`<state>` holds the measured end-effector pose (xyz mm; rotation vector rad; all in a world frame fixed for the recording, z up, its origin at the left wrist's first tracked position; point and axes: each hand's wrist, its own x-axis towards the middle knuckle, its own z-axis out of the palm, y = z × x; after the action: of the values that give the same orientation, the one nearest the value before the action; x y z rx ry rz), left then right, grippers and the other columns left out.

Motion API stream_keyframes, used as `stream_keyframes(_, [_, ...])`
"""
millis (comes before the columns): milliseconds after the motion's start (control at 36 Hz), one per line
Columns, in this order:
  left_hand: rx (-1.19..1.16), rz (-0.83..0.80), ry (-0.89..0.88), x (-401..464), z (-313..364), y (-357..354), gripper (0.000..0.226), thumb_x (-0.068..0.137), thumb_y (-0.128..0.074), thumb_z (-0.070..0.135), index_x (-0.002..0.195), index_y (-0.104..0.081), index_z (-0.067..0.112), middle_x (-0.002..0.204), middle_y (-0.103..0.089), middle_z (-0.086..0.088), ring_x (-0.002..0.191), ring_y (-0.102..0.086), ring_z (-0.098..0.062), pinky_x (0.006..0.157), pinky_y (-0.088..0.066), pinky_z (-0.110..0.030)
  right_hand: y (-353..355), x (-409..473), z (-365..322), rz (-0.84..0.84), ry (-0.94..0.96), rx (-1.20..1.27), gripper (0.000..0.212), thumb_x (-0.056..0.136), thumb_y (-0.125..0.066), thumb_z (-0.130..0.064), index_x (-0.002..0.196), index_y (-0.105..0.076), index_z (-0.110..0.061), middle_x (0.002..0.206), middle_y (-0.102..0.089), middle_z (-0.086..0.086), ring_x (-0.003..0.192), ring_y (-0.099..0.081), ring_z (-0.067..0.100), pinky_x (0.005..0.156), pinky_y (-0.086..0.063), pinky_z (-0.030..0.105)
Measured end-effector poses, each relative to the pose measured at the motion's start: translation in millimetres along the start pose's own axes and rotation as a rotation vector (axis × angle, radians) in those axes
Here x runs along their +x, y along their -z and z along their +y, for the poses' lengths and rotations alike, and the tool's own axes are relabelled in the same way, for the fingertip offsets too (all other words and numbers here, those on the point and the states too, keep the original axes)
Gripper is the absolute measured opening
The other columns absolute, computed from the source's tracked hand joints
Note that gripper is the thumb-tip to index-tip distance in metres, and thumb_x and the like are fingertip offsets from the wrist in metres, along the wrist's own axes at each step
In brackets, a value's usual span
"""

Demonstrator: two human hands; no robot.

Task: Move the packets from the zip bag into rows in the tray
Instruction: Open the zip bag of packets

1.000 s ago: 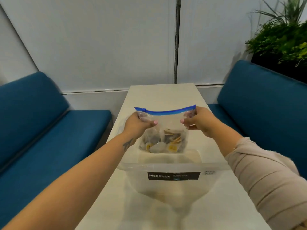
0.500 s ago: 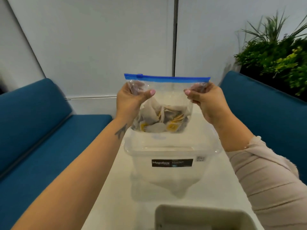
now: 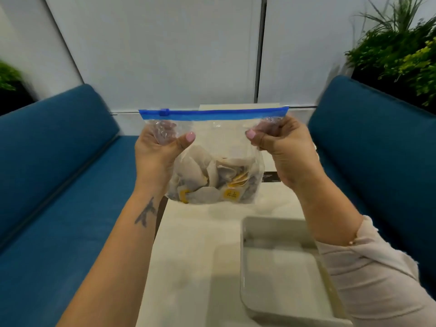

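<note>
Blue sofas (image 3: pixel 59 161) flank a pale table (image 3: pixel 188 256) under white wall panels, with plants in the right corner. Above the table, the left hand (image 3: pixel 158 152) pinches the left upper corner of the zip bag (image 3: pixel 212 149), its blue seal closed. Packets (image 3: pixel 212 182) bunch at the bag's bottom. The right hand (image 3: pixel 285 149) pinches the opposite corner. Below right, the tray (image 3: pixel 245 267) sits on the table, partly behind the right sleeve.

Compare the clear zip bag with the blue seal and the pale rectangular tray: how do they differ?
The clear zip bag is held up by the left hand and right hand; the pale rectangular tray rests on the table. The bag is full of packets; the tray holds none. Both are containers.
</note>
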<state>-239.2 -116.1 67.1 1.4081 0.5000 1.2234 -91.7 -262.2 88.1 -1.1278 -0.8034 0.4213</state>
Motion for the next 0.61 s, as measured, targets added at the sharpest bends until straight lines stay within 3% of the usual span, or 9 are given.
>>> stream_keyframes(111, [0.025, 0.026, 0.081, -32, -12, 34, 0.054, 0.05, -0.09, 0.034, 0.091, -0.058, 0.017, 0.1, -0.064, -0.015, 0.102, -0.061, -0.042, 0.088, -0.051, -0.057, -13, -31, 26, -0.028, -0.084, -0.016, 0.025, 0.073, -0.072, 0.008, 0.076, -0.058, -0.012, 0.07, -0.063, 0.002, 0.068, -0.061, 0.014, 0.063, -0.049, 0.025])
stream_keyframes(222, [0.009, 0.039, 0.162, -63, -28, 58, 0.037, 0.055, -0.082, 0.019, 0.083, -0.06, 0.028, 0.082, -0.07, 0.007, 0.083, -0.068, -0.017, 0.076, -0.056, -0.039, -24, -60, 53, -0.025, -0.163, -0.035, 0.028, 0.074, -0.071, 0.01, 0.072, -0.055, -0.013, 0.06, -0.063, -0.007, 0.058, -0.06, 0.004, 0.055, -0.047, 0.016])
stream_keyframes(361, [0.036, 0.069, 0.275, -92, -56, 82, 0.033, 0.057, -0.081, 0.014, 0.079, -0.059, 0.02, 0.075, -0.071, 0.006, 0.072, -0.068, -0.011, 0.064, -0.057, -0.03, -27, -88, 89, -0.02, -0.295, -0.134, 0.025, 0.074, -0.074, 0.006, 0.072, -0.056, -0.012, 0.066, -0.062, -0.002, 0.057, -0.059, 0.002, 0.056, -0.046, 0.017])
stream_keyframes(500, [0.096, 0.059, 0.408, -111, -86, 97, 0.028, 0.065, -0.081, 0.011, 0.083, -0.06, 0.015, 0.085, -0.07, -0.006, 0.082, -0.068, -0.024, 0.071, -0.057, -0.04, -25, -105, 116, -0.012, -0.44, -0.167, 0.025, 0.074, -0.072, 0.011, 0.076, -0.055, -0.007, 0.07, -0.062, 0.004, 0.057, -0.062, 0.001, 0.053, -0.047, 0.013])
stream_keyframes(611, [0.141, 0.051, 0.482, -121, -101, 105, 0.029, 0.066, -0.083, 0.013, 0.084, -0.061, 0.011, 0.085, -0.071, -0.01, 0.085, -0.069, -0.03, 0.078, -0.057, -0.047, -20, -114, 130, -0.023, -0.518, -0.26, 0.025, 0.073, -0.076, 0.006, 0.092, -0.06, 0.003, 0.077, -0.065, 0.008, 0.066, -0.062, 0.011, 0.059, -0.048, 0.019])
